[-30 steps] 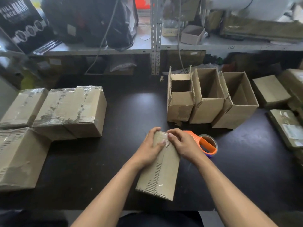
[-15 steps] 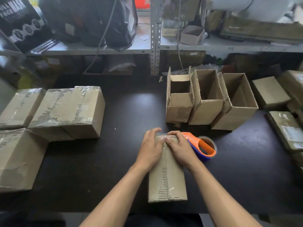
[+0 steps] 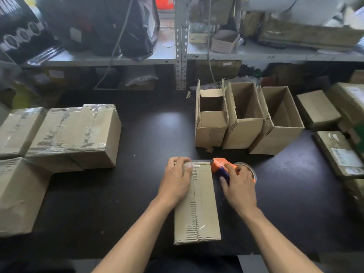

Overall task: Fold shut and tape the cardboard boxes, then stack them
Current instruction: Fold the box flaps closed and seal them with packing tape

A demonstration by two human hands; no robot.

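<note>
A black tabletop (image 3: 149, 134) is seen. On it are laid taped brown cardboard boxes (image 3: 78, 134) at the left, three open cardboard boxes (image 3: 246, 119), a narrow closed cardboard box (image 3: 199, 209) and an orange tape dispenser (image 3: 220, 164).

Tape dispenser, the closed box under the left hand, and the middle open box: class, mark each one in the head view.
tape dispenser (image 3: 217, 165), head view, on its orange body.
closed box (image 3: 202, 203), head view, on its top face.
middle open box (image 3: 243, 134), head view, on its front wall.
</note>
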